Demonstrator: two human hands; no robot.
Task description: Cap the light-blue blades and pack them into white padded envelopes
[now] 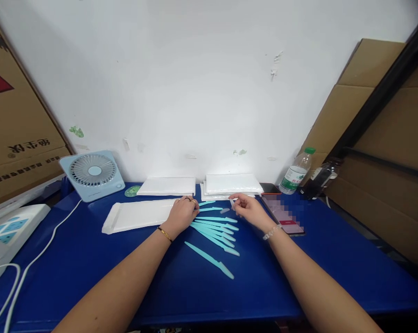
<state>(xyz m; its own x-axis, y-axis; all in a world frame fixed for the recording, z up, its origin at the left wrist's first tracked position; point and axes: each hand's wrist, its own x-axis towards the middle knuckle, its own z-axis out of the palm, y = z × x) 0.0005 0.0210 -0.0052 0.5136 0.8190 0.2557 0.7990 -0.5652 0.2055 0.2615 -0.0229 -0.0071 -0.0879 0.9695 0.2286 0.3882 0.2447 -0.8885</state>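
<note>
Teal eyebrow razors [216, 227] lie fanned out on the blue table, with pale covers over their blade ends. My left hand [184, 213] is closed at the handle ends, its fingertips on a razor [211, 209] at the top of the fan; the exact grip is partly hidden. My right hand [246, 209] pinches a small translucent blade cap [232, 203] just right of the razors. Another clear cap [224, 210] rests on the table between the hands. One separate razor [209, 260] lies nearer to me, below the fan.
White padded packets stand in a left stack [166, 186] and a right stack [233, 183] by the wall. A long white packet [136, 215] lies beside my left hand. Around are a phone [281, 215], water bottle [295, 173], dark bottle [320, 180], fan [93, 173] and power strip [18, 231].
</note>
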